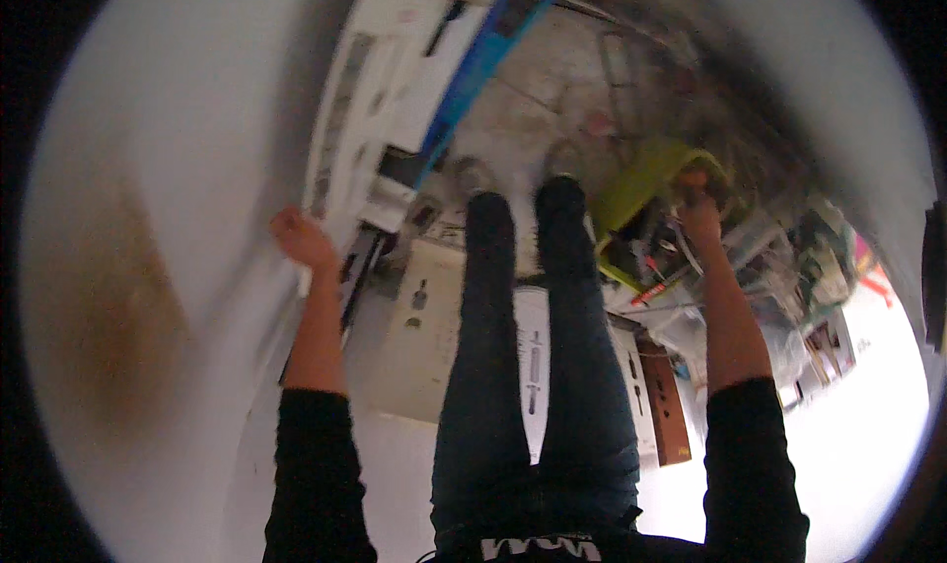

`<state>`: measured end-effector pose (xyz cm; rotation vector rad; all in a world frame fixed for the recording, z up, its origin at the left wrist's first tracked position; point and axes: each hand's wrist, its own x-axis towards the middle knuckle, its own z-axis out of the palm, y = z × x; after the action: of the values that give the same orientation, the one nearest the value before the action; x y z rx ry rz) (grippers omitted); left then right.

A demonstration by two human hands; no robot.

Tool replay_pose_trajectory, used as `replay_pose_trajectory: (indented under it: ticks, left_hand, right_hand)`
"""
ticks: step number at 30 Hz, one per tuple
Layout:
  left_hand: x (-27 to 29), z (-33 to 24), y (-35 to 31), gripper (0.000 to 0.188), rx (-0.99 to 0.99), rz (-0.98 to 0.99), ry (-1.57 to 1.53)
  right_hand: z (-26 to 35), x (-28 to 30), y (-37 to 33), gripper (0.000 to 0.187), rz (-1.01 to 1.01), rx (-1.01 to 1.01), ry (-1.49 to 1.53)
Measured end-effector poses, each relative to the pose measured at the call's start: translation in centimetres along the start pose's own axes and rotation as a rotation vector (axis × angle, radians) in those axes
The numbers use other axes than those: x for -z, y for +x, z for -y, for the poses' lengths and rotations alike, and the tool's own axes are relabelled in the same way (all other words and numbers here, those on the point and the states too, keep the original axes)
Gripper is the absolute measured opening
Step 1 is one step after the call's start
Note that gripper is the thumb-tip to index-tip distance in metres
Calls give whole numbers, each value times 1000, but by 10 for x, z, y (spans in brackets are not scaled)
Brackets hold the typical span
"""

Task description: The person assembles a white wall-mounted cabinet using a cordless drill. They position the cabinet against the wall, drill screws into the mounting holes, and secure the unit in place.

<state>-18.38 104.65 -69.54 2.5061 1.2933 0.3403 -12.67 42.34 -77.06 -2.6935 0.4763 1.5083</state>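
Observation:
My left hand (303, 240) is curled into a loose fist beside the white wall, at the near end of a long white appliance (345, 139). Nothing shows in its fingers. Over on the right, my right hand (700, 220) reaches into a yellow-green plastic basket (623, 190). Its fingers are bent and blurred at a small orange-brown thing (694, 178), too smeared to name. Inside the basket, near that hand, lies a jumble of small things, among them a red-handled tool (648, 294) and a pale cable (685, 246).
A blue strip (464, 95) runs along the white appliance. Printed cardboard boxes (419, 331) lie around my legs, with a brown box (666, 405) at the right. Clear plastic bags (779, 287) and clutter crowd the basket's right side. My shoes (473, 175) stand on the stained floor (538, 80).

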Motion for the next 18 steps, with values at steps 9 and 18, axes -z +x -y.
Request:
replay_pose_trajectory:
  ticks: [9, 18]
  left_hand:
    - [24, -45, -6, 32, -38, 30, 82]
    - [22, -49, -11, 32, 27, 138, 37]
  right_hand:
    - [335, 87, -180, 54, -16, 771, 912]
    - [454, 78, -200, 79, 419, 327, 1420]
